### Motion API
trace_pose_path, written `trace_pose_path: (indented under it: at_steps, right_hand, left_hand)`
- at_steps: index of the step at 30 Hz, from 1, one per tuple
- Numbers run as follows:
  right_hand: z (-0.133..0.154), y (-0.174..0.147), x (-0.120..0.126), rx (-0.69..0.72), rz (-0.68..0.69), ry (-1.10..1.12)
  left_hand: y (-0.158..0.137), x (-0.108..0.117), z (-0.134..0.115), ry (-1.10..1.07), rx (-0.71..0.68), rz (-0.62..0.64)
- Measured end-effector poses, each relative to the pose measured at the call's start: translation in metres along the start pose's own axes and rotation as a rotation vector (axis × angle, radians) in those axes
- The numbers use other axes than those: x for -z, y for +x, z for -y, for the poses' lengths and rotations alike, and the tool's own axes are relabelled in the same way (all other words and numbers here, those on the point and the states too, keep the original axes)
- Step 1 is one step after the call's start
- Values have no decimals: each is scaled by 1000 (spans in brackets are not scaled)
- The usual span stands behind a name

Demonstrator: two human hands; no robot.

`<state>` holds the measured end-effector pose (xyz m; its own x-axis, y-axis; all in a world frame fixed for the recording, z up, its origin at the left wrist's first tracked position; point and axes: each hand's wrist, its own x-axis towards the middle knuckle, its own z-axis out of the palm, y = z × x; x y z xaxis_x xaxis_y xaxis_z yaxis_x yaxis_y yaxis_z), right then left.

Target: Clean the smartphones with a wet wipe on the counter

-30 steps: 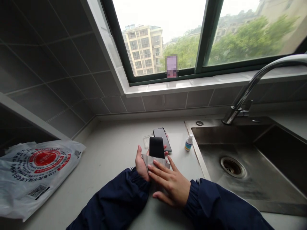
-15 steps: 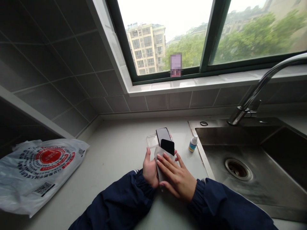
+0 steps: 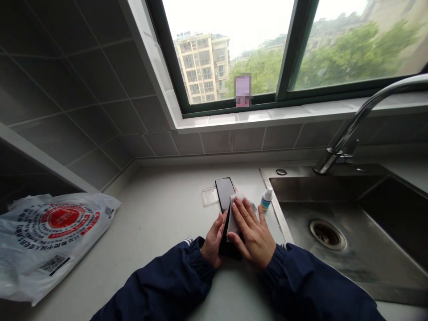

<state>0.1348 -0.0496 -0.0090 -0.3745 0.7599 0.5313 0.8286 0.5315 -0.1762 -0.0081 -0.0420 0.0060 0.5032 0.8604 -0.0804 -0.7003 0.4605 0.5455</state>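
A black smartphone (image 3: 228, 251) rests in my left hand (image 3: 212, 242), its fingers and thumb closed along the left side. On its screen lies a light grey cloth (image 3: 233, 228), pressed down by the flat fingers of my right hand (image 3: 256, 238). The cloth covers the upper part of the phone; the lower end is bare. Just beyond, a second phone (image 3: 224, 191) lies screen up on the counter, partly hidden by the hands and cloth. A clear phone case (image 3: 209, 197) is at its left. A small white bottle (image 3: 266, 199) with a blue and yellow label stands upright near my right fingertips.
A steel sink (image 3: 329, 189) with a chrome faucet (image 3: 347, 129) is on the right. On the left of the white counter (image 3: 160, 205) lies a plastic bag (image 3: 63, 240) with red and black print. A window (image 3: 230, 53) is behind the counter.
My right hand and the cloth have slid up and to the right over the phone. The cloth now covers its top, and the lower screen has come into view.
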Motion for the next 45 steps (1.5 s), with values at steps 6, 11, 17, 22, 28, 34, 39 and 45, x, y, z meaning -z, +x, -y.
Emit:
trace_pose_path:
  at_steps: [6,11,17,22,28,34,39,45]
  right_hand:
    - [-1,1,2,-20,-11,25]
    - [-4,2,2,9,-22,45]
    - [-4,-1,0,91,48,53]
    - [0,-3,0,142,102,82]
    - [0,-4,-2,142,103,123]
    - [0,-5,-2,138,107,133]
    - [4,-4,4,242,114,217]
    - [10,-2,13,331,136,295]
  left_hand:
    - [-1,-1,0,36,-77,-44]
    - [0,-1,-3,-3,-115,-116]
    - [6,-3,-7,-67,-160,-154]
    - [7,-1,-11,-85,-163,-192]
    - [7,-2,-13,-91,-146,-207]
    - [7,-3,-13,-117,-131,-199]
    - [6,2,-19,-122,-83,-177]
    - [5,2,-29,-141,-109,-202]
